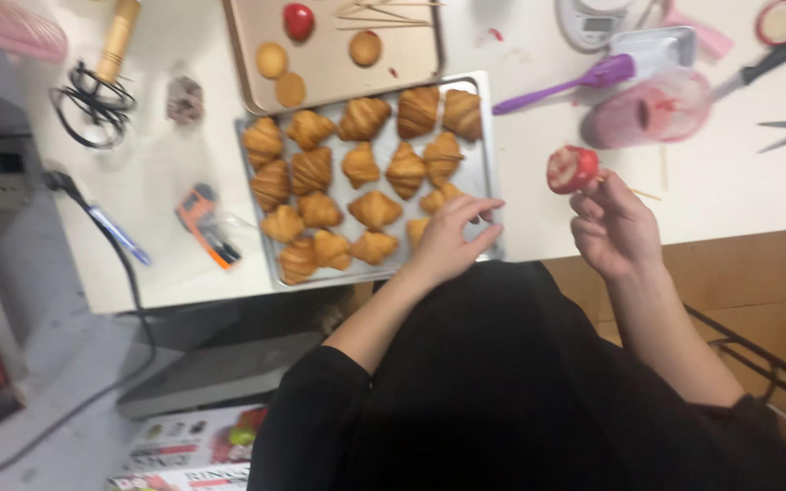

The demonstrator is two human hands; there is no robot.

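Just above right hand [613,232] fingertips — red-glazed pastry [572,169]; left hand [452,238] on tray [488,136].

Matt metal tray [488,136] bears flaky golden croissants [375,209]; glossy red apple [572,169]; smooth white table [730,191].

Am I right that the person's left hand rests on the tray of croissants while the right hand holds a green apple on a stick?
Not quite. The head view shows the left hand resting on the tray of croissants, as you say, and the right hand does hold a fruit on a stick, but the apple is red, with a pale patch, not green.
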